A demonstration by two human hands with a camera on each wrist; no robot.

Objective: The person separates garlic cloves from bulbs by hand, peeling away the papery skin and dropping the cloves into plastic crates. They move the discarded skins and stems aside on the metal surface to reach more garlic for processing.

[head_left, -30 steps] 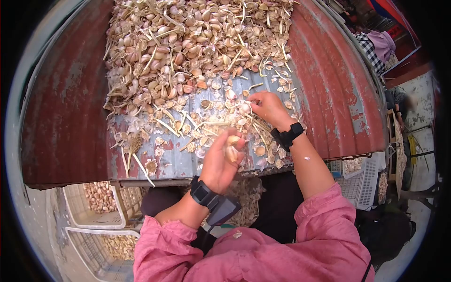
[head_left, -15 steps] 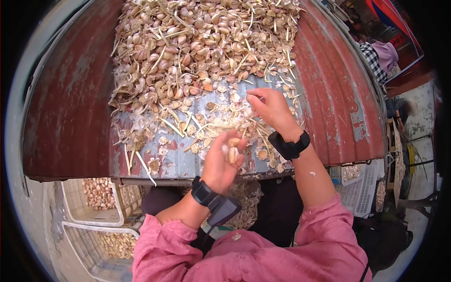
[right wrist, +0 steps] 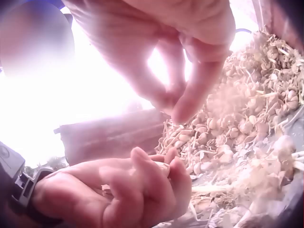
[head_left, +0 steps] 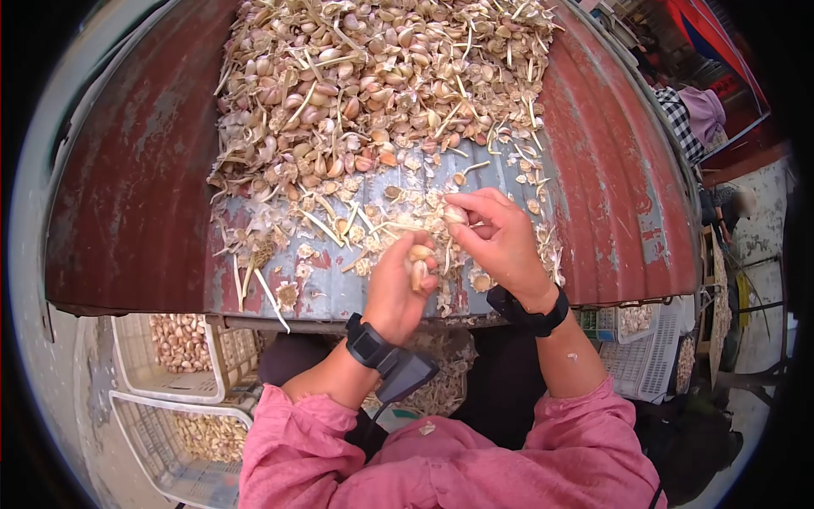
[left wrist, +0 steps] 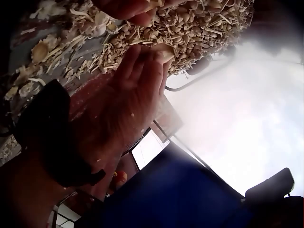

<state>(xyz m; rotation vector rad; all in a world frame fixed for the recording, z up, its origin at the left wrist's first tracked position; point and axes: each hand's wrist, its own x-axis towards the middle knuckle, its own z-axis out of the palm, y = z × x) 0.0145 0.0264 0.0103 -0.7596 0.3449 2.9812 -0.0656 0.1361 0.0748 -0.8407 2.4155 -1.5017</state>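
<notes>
My left hand [head_left: 397,284] is palm-up over the table's near edge, its fingers curled round a few garlic cloves [head_left: 420,267]. In the left wrist view one clove [left wrist: 164,51] pokes out at its fingertips. Just above and to the right, my right hand [head_left: 500,242] pinches a pale garlic clove [head_left: 455,215] between thumb and forefinger. The right wrist view has these fingertips [right wrist: 178,111] meeting above the left hand [right wrist: 128,187], with the clove hidden. A whitish garlic bulb [right wrist: 283,145] lies among skins and stalks on the table.
A large heap of garlic cloves [head_left: 365,85] covers the far part of the corrugated metal table [head_left: 331,293], with raised red panels [head_left: 610,195] either side. Baskets of cloves [head_left: 174,382] stand below left. White crates [head_left: 636,360] stand below right. Another person [head_left: 691,114] is at upper right.
My right hand has come away from the bulb on the table and moved down toward the left hand, now with a clove between its fingertips. The left hand keeps its cloves.
</notes>
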